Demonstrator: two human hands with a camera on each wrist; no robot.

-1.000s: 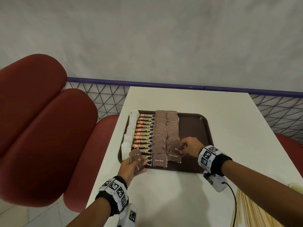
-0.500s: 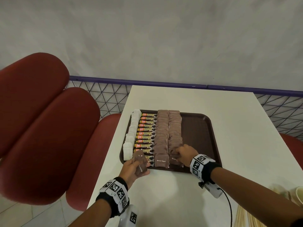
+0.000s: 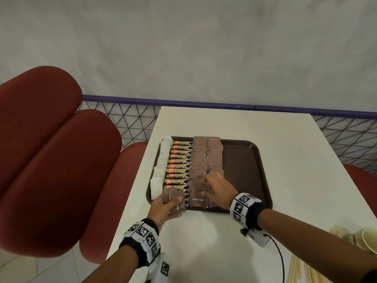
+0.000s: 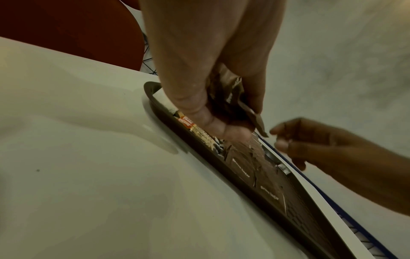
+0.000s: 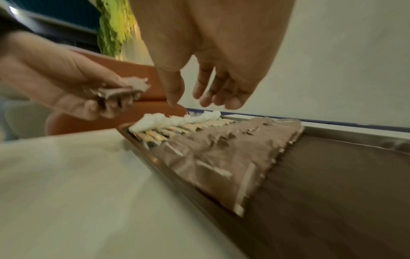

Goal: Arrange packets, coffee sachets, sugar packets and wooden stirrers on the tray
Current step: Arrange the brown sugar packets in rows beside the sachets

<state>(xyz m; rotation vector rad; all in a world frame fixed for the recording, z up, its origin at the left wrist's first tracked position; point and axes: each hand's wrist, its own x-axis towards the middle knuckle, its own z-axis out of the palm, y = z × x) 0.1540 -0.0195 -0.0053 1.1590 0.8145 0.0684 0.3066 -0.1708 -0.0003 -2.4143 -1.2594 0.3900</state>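
A brown tray (image 3: 263, 172) is sitting on a white table (image 3: 295, 160), its left rim lying close to the table's left edge and its near rim well back from the near edge. The right-hand part of the tray floor is lying bare. On the left part, four rows are running from the near rim to the far rim: white packets (image 3: 161, 166) overhanging the left rim, then coffee sachets (image 3: 179, 166) with their long axes lying across the tray, left to right, then two overlapping rows of brown sugar packets (image 3: 206, 158), their printed ends facing the near rim.

The left hand (image 3: 165, 207) is hovering over the tray's near left corner, thumb and fingers curling round a small stack of brown sugar packets (image 3: 174, 201) and gripping it. The right hand (image 3: 219, 189) is hanging over the near end of the right sugar row, fingers loosely spread and holding nothing in the wrist view; whether the fingertips are touching the packets I cannot tell.

Wooden stirrers (image 3: 302, 270) are lying on the table at the near right corner, pointing away from the person, beside a paper cup (image 3: 369, 240). Red padded seats (image 3: 51, 150) are standing along the table's left side.
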